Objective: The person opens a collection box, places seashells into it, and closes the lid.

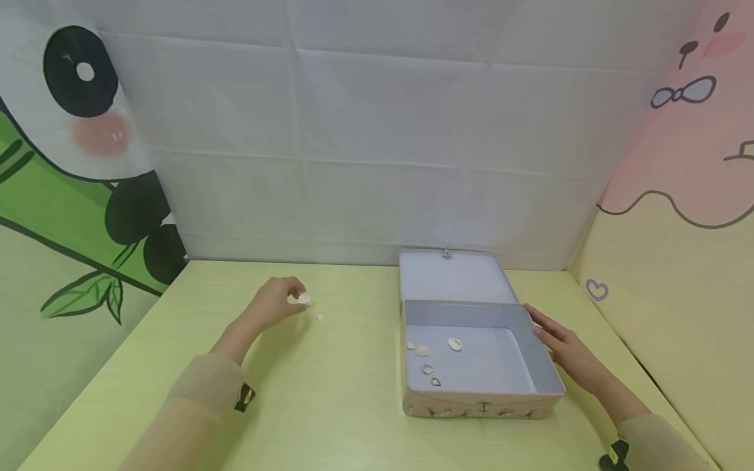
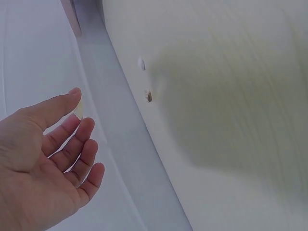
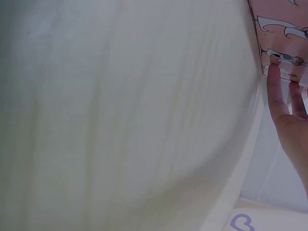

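My left hand (image 1: 272, 306) pinches a small whitish shell (image 1: 304, 298) between thumb and forefinger, just above the left part of the table. In the left wrist view the shell (image 2: 79, 110) shows as a pale sliver at the fingertips. Two more small pieces, one white (image 2: 141, 63) and one brownish (image 2: 148, 96), lie on the table nearby. To the right stands a lidded box (image 1: 483, 402), its lid (image 1: 456, 278) folded back. Several shells, among them an oval white one (image 1: 455, 344), lie inside. My right hand (image 1: 568, 350) rests its extended fingers against the box's right side.
The pale yellow table (image 1: 347, 418) runs back to a white cloth wall (image 1: 377, 131). Side panels with cartoon prints bound it, a green and white one (image 1: 65, 216) on the left and a pink and yellow one (image 1: 683, 261) on the right.
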